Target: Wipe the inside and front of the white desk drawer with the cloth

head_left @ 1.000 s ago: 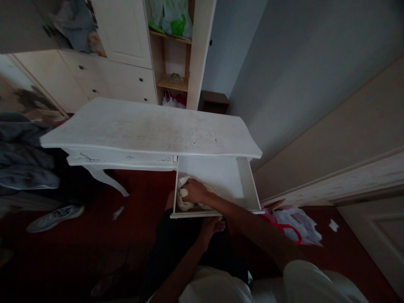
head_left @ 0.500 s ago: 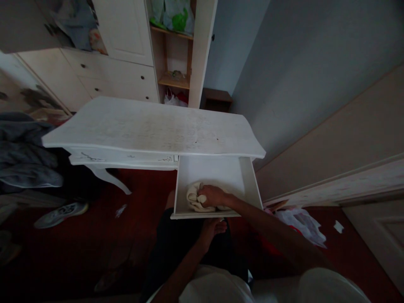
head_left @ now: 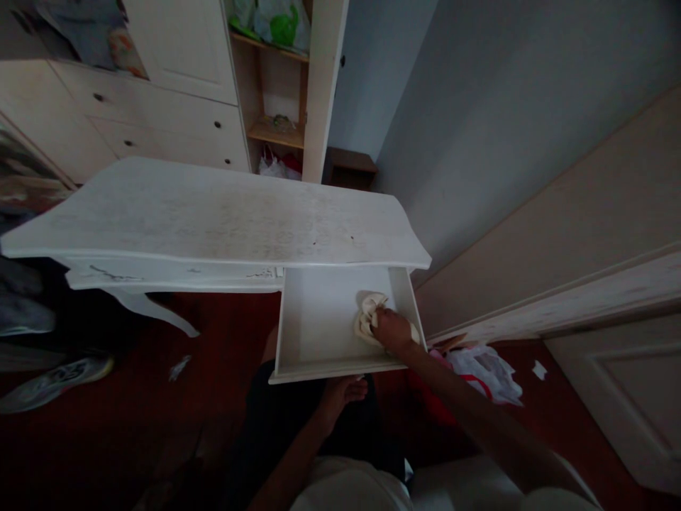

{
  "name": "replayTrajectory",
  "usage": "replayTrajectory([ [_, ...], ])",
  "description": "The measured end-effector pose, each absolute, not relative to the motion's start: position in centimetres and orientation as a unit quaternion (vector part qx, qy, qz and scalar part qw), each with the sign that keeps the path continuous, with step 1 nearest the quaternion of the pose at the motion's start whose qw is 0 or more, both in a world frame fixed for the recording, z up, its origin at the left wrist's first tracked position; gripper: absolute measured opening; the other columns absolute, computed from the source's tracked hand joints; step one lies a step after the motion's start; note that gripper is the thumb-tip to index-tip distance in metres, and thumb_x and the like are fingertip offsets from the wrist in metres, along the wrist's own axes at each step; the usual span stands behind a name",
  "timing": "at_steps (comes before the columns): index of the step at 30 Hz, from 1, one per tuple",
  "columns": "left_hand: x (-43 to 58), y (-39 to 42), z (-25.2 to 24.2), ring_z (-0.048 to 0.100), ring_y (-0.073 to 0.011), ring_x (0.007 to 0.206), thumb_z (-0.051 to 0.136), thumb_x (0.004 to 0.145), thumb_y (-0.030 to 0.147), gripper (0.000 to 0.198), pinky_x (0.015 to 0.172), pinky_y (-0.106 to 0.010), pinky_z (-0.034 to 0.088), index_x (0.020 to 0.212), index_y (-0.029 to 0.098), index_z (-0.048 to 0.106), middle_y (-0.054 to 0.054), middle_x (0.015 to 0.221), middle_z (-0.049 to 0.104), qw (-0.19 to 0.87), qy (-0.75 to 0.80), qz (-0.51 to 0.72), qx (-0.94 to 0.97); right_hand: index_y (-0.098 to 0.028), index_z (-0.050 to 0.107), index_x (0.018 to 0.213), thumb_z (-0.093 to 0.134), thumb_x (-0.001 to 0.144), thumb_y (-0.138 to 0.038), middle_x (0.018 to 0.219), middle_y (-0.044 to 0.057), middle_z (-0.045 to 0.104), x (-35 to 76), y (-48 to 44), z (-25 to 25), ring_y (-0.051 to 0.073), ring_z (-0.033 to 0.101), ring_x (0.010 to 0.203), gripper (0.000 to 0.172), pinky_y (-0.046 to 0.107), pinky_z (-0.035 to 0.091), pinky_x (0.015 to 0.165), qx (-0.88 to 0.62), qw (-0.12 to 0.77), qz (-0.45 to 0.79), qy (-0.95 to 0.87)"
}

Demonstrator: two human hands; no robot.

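Observation:
My right hand [head_left: 392, 331] is closed on a bunched cream cloth [head_left: 367, 316] inside a pulled-out white drawer [head_left: 319, 326]. The cloth lies against the drawer's bottom toward the right side, and part of it shows beyond my wrist. Below the drawer's front edge is my left hand [head_left: 343, 392], held over my dark-clothed lap. Its fingers point right, loosely extended, with no held object visible; the drawer front partly hides it. Dark smudges mark the top of the white desk [head_left: 234, 213] that the drawer belongs to.
Behind the desk stands a white wardrobe [head_left: 181, 50] with an open door [head_left: 327, 92] and bags on its shelves. A wall runs along the right. On the red floor are a plastic bag [head_left: 492, 372], a shoe [head_left: 58, 383] and a scrap of paper [head_left: 539, 370].
My right hand has moved the cloth from the drawer's front left area to its right side. My left hand stays below the drawer front. The view has shifted a little to the right.

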State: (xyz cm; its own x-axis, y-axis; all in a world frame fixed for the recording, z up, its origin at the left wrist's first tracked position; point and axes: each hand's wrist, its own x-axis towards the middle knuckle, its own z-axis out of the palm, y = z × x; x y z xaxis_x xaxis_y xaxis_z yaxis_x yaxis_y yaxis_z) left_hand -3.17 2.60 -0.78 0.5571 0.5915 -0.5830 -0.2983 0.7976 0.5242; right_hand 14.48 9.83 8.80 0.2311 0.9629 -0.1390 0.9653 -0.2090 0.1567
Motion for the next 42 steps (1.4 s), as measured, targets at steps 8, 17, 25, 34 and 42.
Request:
replayTrajectory([
  [8,-2.9,2.6,-1.3,0.070,-0.0216,0.068,0.080,0.063,0.041,0.034,0.071,-0.034,0.055,0.079,0.012,0.068,-0.009,0.075,0.074,0.856,0.415,0.238,0.196,-0.012,0.056,0.120,0.053,0.092,-0.039,0.107,0.020,0.069,16.6,15.0,9.2,0.028,0.070,0.095,0.040,0.033,0.052,0.076,0.847,0.038,0.001,0.530],
  [17,-2.9,2.5,-1.6,0.071,-0.0227,0.069,0.079,0.062,0.040,0.036,0.072,-0.035,0.055,0.080,0.011,0.069,-0.011,0.075,0.074,0.846,0.435,0.237,0.196,-0.013,0.064,0.117,0.055,0.088,-0.037,0.111,0.018,0.068,16.0,20.7,9.0,0.028,0.067,0.101,0.039,0.034,0.051,0.081,0.856,-0.024,0.001,0.517],
  [25,-2.8,2.5,-1.8,0.069,-0.0226,0.066,0.081,0.055,0.045,0.044,0.072,-0.037,0.054,0.078,0.010,0.069,-0.011,0.074,0.073,0.847,0.432,0.238,0.200,-0.011,0.068,0.111,0.056,0.088,-0.043,0.114,0.022,0.064,13.0,21.9,8.6,0.032,0.061,0.105,0.041,0.038,0.049,0.082,0.853,-0.050,0.038,0.517],
  [34,-3.1,2.3,-0.5,0.069,-0.0217,0.068,0.079,0.057,0.044,0.041,0.072,-0.035,0.052,0.080,0.011,0.070,-0.009,0.073,0.073,0.844,0.429,0.251,0.201,-0.021,0.064,0.117,0.052,0.091,-0.036,0.119,0.013,0.063,5.7,22.5,8.1,0.027,0.059,0.108,0.032,0.036,0.049,0.088,0.802,-0.152,-0.057,0.576],
  [42,-2.7,2.7,-0.9,0.064,-0.0178,0.059,0.080,0.051,0.041,0.037,0.064,-0.032,0.050,0.071,0.012,0.067,-0.006,0.064,0.069,0.847,0.436,0.242,0.186,-0.020,0.060,0.125,0.057,0.085,-0.022,0.126,0.009,0.062,-0.7,23.9,6.0,0.023,0.053,0.122,0.040,0.038,0.040,0.107,0.603,-0.438,-0.186,0.641],
])
